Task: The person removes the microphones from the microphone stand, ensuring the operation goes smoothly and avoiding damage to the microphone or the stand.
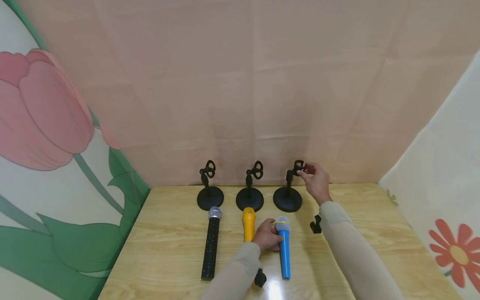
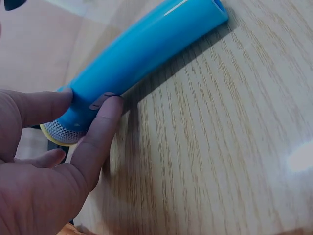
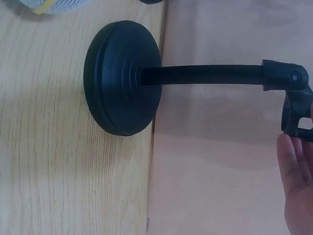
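A blue microphone (image 1: 285, 255) with a pale head lies on the table, and my left hand (image 1: 267, 236) holds it near the head. In the left wrist view, the thumb and a finger sit on opposite sides of the blue barrel (image 2: 146, 54). My right hand (image 1: 317, 181) pinches the clip (image 1: 299, 166) of the rightmost black microphone stand (image 1: 287, 200). The right wrist view shows its fingertips against the clip's lower edge; the thumb is mostly cut off. That stand's round base (image 3: 122, 78) rests on the table.
Two more black stands (image 1: 210, 198), (image 1: 249, 199) line the table's back edge, leftward. A black speckled microphone (image 1: 211, 248) and a yellow microphone (image 1: 248, 223), partly behind the left forearm, lie in front of them. A pink cloth (image 1: 240, 104) hangs behind the wooden table (image 1: 168, 241).
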A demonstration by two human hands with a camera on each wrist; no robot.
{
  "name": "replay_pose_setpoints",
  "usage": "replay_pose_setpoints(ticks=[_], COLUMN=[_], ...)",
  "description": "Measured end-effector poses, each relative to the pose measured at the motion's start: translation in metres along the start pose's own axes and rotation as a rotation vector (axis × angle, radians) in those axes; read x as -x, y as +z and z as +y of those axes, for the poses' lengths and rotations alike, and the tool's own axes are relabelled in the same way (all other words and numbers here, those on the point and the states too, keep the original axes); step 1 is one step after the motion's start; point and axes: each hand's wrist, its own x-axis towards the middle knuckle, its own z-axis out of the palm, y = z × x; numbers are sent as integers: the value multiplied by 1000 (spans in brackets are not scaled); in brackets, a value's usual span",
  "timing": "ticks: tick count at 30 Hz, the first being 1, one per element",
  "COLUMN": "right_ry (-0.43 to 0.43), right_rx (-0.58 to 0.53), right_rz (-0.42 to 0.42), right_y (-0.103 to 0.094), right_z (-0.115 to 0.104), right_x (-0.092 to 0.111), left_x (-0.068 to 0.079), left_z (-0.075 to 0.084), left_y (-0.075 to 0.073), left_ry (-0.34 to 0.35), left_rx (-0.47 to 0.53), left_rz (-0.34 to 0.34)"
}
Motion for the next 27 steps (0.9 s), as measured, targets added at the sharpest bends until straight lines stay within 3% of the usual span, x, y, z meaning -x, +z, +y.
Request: replay_pose_setpoints(ticks=[8,19,24,27], right_ry=[5,42,98,155], right_rx=[18,-15,-46,20], right_rz=[3,-15,18,-22], right_y=[-1,-1,-3,-6], right_z=[0,0,9,23], right_x=[1,2,18,37], left_x=[7,4,3,4], left_z=[3,-3,-4,-3], left_y=[-4,-4,-4,-6], left_ry=[-26,-79,-82,-84], left_rx=[28,72,101,97], left_rz=[-8,-7,-10,-20])
